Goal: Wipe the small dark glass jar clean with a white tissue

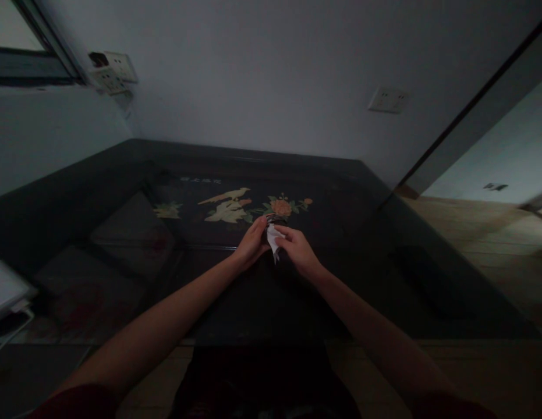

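Observation:
My left hand [250, 244] is curled round the left side of a small dark object with a shiny round rim [277, 219], perhaps a glass or cup; its body is mostly hidden. A crumpled white tissue [273, 237] lies against the near side of this object. My right hand [298, 249] pinches the tissue between thumb and fingers, close to the rim. Both hands are over the middle of a dark glossy table [271, 308], near a picture of a bird and flowers [227, 206] on its surface.
At the left edge sits a white device [9, 291] with a white cable [24, 314]. A dark flat object [428, 279] is on the table's right side. Wall sockets [388, 100] are on the wall behind, with more sockets [111, 73] at the corner. The room is dim.

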`<state>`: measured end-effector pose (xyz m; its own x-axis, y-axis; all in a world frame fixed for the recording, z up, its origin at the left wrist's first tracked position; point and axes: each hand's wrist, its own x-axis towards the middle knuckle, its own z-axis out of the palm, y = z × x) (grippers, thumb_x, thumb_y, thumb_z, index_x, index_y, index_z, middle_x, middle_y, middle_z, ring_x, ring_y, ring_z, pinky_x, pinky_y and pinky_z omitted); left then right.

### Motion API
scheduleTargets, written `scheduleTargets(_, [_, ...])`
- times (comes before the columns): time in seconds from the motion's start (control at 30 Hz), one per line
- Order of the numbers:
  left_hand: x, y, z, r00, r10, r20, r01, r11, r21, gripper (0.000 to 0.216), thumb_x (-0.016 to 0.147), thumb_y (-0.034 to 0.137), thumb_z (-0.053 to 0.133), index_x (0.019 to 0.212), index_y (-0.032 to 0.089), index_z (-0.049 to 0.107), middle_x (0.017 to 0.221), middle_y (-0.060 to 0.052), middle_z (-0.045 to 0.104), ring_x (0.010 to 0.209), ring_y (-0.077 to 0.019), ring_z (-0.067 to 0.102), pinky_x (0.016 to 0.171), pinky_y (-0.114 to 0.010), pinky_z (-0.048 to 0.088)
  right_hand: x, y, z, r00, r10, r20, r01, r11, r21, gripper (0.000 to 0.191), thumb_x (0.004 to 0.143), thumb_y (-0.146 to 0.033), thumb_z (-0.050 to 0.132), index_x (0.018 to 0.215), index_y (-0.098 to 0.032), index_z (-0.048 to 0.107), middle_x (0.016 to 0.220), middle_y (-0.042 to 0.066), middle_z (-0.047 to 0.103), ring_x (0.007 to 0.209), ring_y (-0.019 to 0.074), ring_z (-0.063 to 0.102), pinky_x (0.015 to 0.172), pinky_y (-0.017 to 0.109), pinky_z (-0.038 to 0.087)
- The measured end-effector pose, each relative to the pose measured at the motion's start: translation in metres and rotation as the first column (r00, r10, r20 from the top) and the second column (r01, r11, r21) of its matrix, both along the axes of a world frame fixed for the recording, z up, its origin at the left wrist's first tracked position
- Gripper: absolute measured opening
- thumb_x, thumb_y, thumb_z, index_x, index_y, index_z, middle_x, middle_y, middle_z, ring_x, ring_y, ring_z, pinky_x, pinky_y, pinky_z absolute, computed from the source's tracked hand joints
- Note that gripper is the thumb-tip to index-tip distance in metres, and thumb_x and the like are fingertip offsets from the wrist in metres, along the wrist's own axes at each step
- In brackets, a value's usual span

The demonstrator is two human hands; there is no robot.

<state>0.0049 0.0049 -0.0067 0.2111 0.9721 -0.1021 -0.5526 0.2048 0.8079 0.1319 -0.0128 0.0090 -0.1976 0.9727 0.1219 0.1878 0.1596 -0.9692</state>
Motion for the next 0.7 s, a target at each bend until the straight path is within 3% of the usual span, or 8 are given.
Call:
scheduleTargets(0.07, [0.0,0.001,-0.003,1.0,0.012,0.004,-0.012,1.0,0.006,0.031,0.087,0.04,0.06,0.108,0.019,0.063,0.094,-0.005,0.069,0.078,-0.0148,0.064,0.069,-0.025,0.053,-0.001,-0.002,0.0,1.0,0.009,0.018,-0.009,1.0,0.013,0.043,0.077,-0.011,0.05,0.116,-0.016,0.067,0.11,0.007,0.073,0.094,0.0201,0.068,0.085,0.033,0.052])
scheduleTargets(0.17, [0.0,0.003,-0.005,1.0,0.004,0.007,-0.004,1.0,0.03,0.033,0.087,0.042,0.06,0.109,0.018,0.063,0.099,-0.007,0.069,0.084,-0.0172,0.065,0.074,-0.028,0.052,-0.002,-0.009,0.009,0.953,0.006,0.304,-0.055,0.987,0.153,0.04,0.081,-0.011,0.048,0.116,-0.017,0.066,0.112,0.008,0.072,0.099,0.021,0.067,0.09,0.033,0.049])
scheduleTargets(0.27, [-0.001,0.002,-0.003,1.0,-0.017,0.004,0.016,0.999,0.038,0.035,0.086,0.043,0.06,0.11,0.018,0.063,0.104,-0.008,0.069,0.092,-0.0197,0.065,0.079,-0.031,0.052,-0.002,-0.018,0.023,0.758,-0.007,0.653,-0.16,0.967,0.197,0.038,0.085,-0.012,0.047,0.119,-0.016,0.063,0.113,0.011,0.071,0.103,0.023,0.066,0.091,0.031,0.046])
scheduleTargets(0.37, [-0.001,0.001,-0.002,1.0,-0.027,0.002,0.027,0.999,0.041,0.036,0.086,0.043,0.061,0.111,0.018,0.063,0.107,-0.009,0.069,0.095,-0.0209,0.065,0.083,-0.032,0.051,0.0,-0.024,0.035,0.515,-0.01,0.857,-0.261,0.951,0.168,0.035,0.088,-0.015,0.045,0.118,-0.017,0.063,0.113,0.012,0.07,0.101,0.0249,0.067,0.087,0.033,0.047])
scheduleTargets(0.47, [0.0,0.002,-0.003,0.999,-0.029,0.016,0.028,0.998,0.052,0.034,0.086,0.042,0.061,0.11,0.017,0.064,0.106,-0.008,0.07,0.096,-0.0207,0.065,0.085,-0.032,0.05,0.0,-0.025,0.041,0.331,-0.034,0.943,-0.349,0.924,0.156,0.034,0.092,-0.014,0.038,0.115,-0.015,0.063,0.112,0.013,0.07,0.1,0.0246,0.066,0.084,0.032,0.048])
scheduleTargets(0.53, [0.0,0.004,-0.005,0.999,-0.031,0.033,0.029,0.998,0.063,0.033,0.086,0.041,0.061,0.109,0.017,0.064,0.104,-0.008,0.071,0.095,-0.0202,0.065,0.085,-0.032,0.05,0.0,-0.025,0.042,0.264,-0.061,0.963,-0.393,0.905,0.165,0.038,0.093,-0.012,0.032,0.118,-0.011,0.061,0.113,0.015,0.069,0.102,0.0242,0.065,0.084,0.031,0.048])
scheduleTargets(0.7, [0.002,0.003,-0.005,0.998,-0.038,0.044,0.036,0.998,0.058,0.033,0.085,0.041,0.062,0.109,0.018,0.064,0.105,-0.008,0.071,0.097,-0.0212,0.065,0.087,-0.033,0.05,0.0,-0.025,0.043,0.246,-0.062,0.967,-0.396,0.905,0.158,0.037,0.093,-0.011,0.033,0.115,-0.011,0.062,0.111,0.016,0.069,0.104,0.0247,0.064,0.087,0.034,0.048])
